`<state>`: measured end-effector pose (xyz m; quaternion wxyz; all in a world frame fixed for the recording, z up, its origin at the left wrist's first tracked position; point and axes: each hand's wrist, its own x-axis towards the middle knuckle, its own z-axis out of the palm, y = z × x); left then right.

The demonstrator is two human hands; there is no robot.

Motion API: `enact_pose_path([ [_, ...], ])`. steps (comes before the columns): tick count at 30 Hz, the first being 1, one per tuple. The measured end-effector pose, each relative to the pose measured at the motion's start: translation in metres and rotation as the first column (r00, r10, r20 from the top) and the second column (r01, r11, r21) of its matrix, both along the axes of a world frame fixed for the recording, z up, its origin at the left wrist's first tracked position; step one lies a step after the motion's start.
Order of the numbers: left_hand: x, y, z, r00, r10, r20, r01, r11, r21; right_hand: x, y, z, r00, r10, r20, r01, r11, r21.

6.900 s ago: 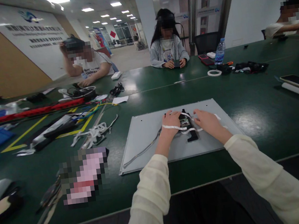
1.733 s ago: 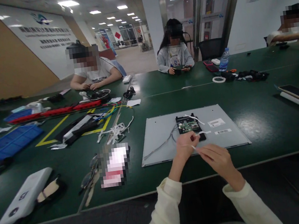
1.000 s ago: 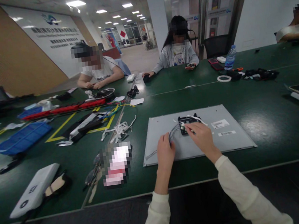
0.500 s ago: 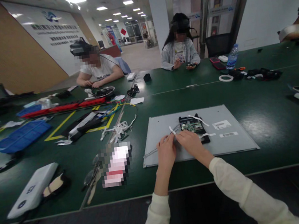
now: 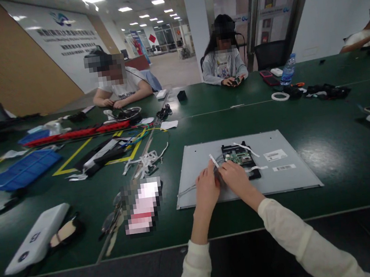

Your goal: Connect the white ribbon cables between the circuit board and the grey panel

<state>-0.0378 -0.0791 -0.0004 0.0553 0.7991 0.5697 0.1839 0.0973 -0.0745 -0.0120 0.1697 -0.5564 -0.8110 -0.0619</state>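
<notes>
A flat grey panel (image 5: 295, 176) lies on the table in front of me. Mounted on it is a black bracket (image 5: 256, 173) with a green circuit board (image 5: 238, 158). Thin grey cables (image 5: 187, 189) run leftward from there, passing under my fingers. Over the cables, a narrow white strip (image 5: 213, 159) sticks up between my hands. My left hand (image 5: 207, 186) closes on the strip's left side, its index finger raised along it. My right hand (image 5: 235, 178) pinches the lower end from the right. My fingers hide the cables there. Other white strips (image 5: 256, 168) cross the bracket.
Left of the panel are a phone (image 5: 144, 205), a tangle of white strips (image 5: 146, 162), a white device (image 5: 37, 237) and a blue tray (image 5: 22, 169). A tape roll (image 5: 280, 96) and a water bottle (image 5: 288, 70) stand farther right. Other people sit across the table.
My left index finger has risen along the white strip, and more of the strip shows between my hands. Across the table, a person has brought both hands together over a small object.
</notes>
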Motion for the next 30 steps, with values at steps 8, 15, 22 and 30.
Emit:
enact_pose_path([
  [8, 0.006, 0.016, 0.005, 0.996, -0.082, -0.027, 0.082, 0.997, -0.007, -0.001, 0.002, -0.001, 1.0, 0.0, 0.0, 0.0, 1.0, 0.0],
  [15, 0.01, 0.021, 0.005, 0.993, -0.058, -0.098, 0.057, 0.998, -0.017, -0.004, -0.002, 0.0, 0.997, 0.013, -0.076, -0.014, 1.0, -0.004],
  [22, 0.014, 0.029, 0.005, 0.997, 0.06, -0.058, -0.061, 0.998, -0.027, -0.004, -0.031, -0.005, 0.961, 0.121, -0.249, -0.125, 0.992, -0.003],
  [30, 0.016, 0.043, 0.002, 0.993, 0.085, -0.079, -0.083, 0.996, 0.032, 0.002, -0.055, -0.007, 0.941, 0.14, -0.307, -0.168, 0.984, -0.066],
])
